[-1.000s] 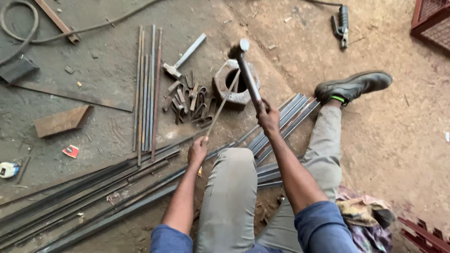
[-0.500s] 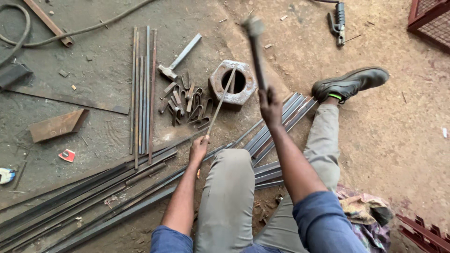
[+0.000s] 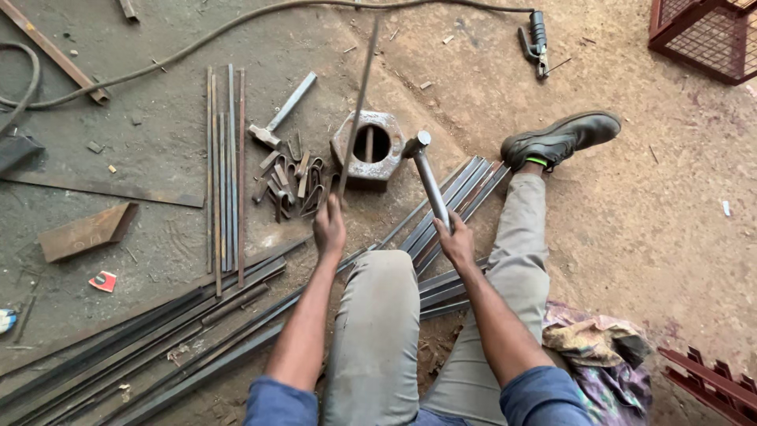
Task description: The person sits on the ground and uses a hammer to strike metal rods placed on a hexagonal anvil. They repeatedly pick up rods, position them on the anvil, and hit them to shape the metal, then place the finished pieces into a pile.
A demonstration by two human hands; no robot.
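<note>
Left hand: your left hand [image 3: 329,226] is closed around the near end of a thin steel rod [image 3: 356,110], which stands steeply and runs far up the scene, just left of the block.
Right hand: your right hand [image 3: 457,241] is wrapped around the handle of a hammer [image 3: 426,170]; its head hangs just right of the block, near the rim.
Block: the big hexagonal steel nut [image 3: 367,147] sits on the ground between your knees and the far concrete, with 1 short upright piece showing in its hole.
Bent pieces: a heap of small bent steel hooks [image 3: 293,177] lies just left of the nut, touching nothing you hold.
Spare tool: a second hammer [image 3: 281,113] lies on the floor, far left of the heap.
Stock: long flat bars [image 3: 225,170] lie side by side at the left; more bars [image 3: 445,217] run under your legs.
Risk, fingers: your rod hand is near the hammer's path; a glancing blow could land on it.
Risk, rod: held only at 1 end, it may spring or twist out of your grip if struck off-centre.
Risk, footing: bars under your legs could roll and shift your aim.
</note>
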